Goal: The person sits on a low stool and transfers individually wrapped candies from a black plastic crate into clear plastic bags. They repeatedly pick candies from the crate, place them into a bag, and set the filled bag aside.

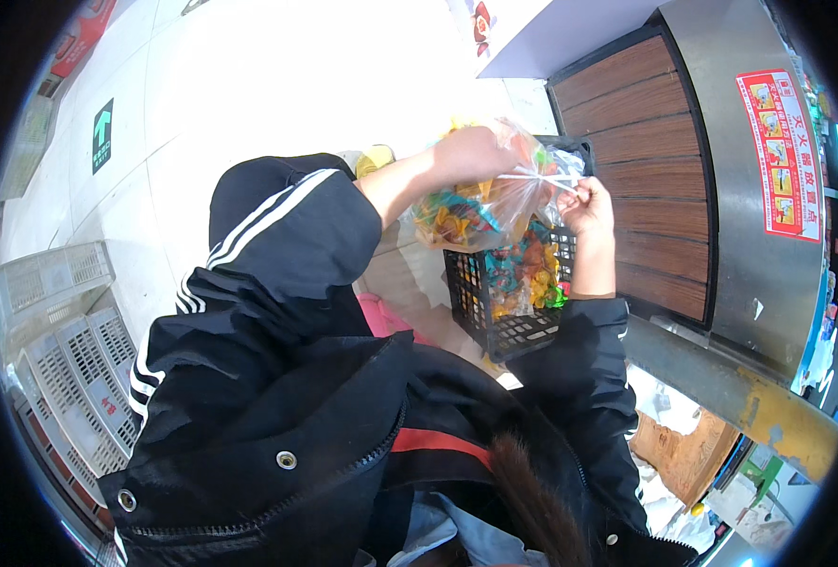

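A clear plastic bag (pixel 517 212) holds items in yellow, orange and teal wrappers, and its neck is gathered beside white strips (pixel 548 178). My left hand (pixel 477 152) is closed at the upper left of the gathered neck; its fingertips are partly hidden by plastic and glare. From the right, my right hand (pixel 587 204) pinches the end of the white strips between thumb and fingers. Beneath the bag, a black plastic crate (pixel 470 292) contains more colourful wrapped items (pixel 522 273) and crumpled clear plastic.
A brown slatted panel (pixel 639 170) in a dark frame and a metal surface (pixel 752 283) stand right of the crate. Stacked grey plastic crates (pixel 82 368) are at the left. Something pink (pixel 383 315) lies near my body. A yellow-painted bar (pixel 780 418) crosses at lower right.
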